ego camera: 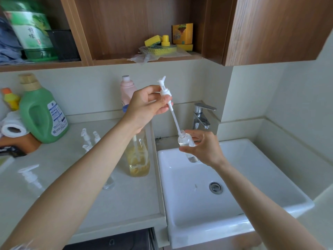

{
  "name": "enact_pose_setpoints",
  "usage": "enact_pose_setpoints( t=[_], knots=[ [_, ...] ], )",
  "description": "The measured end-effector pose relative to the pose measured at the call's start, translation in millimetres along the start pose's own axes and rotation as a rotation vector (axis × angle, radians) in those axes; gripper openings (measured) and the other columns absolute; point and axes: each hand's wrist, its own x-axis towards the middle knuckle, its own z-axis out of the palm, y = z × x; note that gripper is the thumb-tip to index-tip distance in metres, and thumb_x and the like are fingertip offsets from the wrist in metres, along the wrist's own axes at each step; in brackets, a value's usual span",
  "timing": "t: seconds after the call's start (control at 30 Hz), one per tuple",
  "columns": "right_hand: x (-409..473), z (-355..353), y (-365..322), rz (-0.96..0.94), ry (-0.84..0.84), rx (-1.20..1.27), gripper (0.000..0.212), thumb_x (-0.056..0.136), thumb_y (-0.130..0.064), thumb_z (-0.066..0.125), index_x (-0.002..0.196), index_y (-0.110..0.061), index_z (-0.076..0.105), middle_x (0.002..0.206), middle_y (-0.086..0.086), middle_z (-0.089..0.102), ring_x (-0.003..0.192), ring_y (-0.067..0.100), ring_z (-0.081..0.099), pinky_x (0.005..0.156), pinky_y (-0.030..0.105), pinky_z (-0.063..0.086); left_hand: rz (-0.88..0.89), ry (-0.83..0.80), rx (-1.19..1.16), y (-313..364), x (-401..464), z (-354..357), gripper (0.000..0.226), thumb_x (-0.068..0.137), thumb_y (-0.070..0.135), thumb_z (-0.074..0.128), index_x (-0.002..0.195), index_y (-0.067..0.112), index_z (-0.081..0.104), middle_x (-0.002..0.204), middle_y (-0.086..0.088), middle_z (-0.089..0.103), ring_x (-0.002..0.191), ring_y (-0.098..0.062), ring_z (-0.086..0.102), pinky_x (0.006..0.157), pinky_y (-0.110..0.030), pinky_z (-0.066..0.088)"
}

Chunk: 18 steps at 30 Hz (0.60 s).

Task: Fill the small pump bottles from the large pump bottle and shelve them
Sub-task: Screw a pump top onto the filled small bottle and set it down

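Note:
My left hand (146,105) pinches a white pump head (164,90) by its collar, its long dip tube slanting down into the neck of a small clear bottle (185,140). My right hand (203,147) grips that small bottle over the white sink (270,177). The large clear pump bottle (138,157) with yellowish liquid stands on the counter's right edge, partly hidden behind my left forearm. More small pump bottles (89,138) stand behind my forearm, another small clear bottle (109,184) shows below it, and a loose white pump head (30,175) lies at the left.
A green detergent jug (42,112), a yellow bottle (10,99), a toilet paper roll (13,129) and a pink bottle (127,91) line the counter's back. The faucet (201,115) stands behind the sink. The wooden shelf (144,60) above holds sponges, a yellow box and plastic wrap.

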Motion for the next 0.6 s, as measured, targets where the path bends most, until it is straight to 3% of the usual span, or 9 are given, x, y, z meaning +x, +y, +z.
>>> enact_pose_setpoints(
  t=[0.23,0.5,0.6],
  knots=[
    [-6.9,6.7,-4.0,-0.029,-0.092,-0.029,0.054,0.061,-0.023,0.091,0.11,-0.032,0.072,0.095,-0.015,0.071,0.09,0.002,0.067,0.087,0.02,0.053,-0.032,0.008,-0.017,-9.0,-4.5,-1.3,0.023,0.091,0.004,0.058,0.113,0.005,0.056,0.096,-0.008,0.066,0.078,-0.01,0.071,0.069,-0.018,0.053],
    [-8.1,17.4,-8.9,-0.018,-0.138,0.034,0.051,0.061,-0.02,0.091,0.1,-0.045,0.067,0.085,-0.028,0.064,0.079,-0.016,0.06,0.077,0.005,0.046,-0.091,-0.037,0.045,-22.6,-25.2,-9.2,0.017,0.089,0.002,0.062,0.102,0.011,0.061,0.094,-0.004,0.067,0.083,-0.015,0.07,0.072,-0.021,0.054],
    [-6.8,32.6,-12.1,-0.005,-0.152,0.114,0.05,0.06,-0.02,0.091,0.101,-0.037,0.069,0.089,-0.021,0.069,0.087,-0.007,0.064,0.081,0.01,0.048,-0.129,-0.043,0.134,-46.1,-48.8,-13.2,0.022,0.086,-0.004,0.063,0.098,0.015,0.063,0.093,0.001,0.069,0.085,-0.01,0.069,0.079,-0.018,0.051]
  ],
)
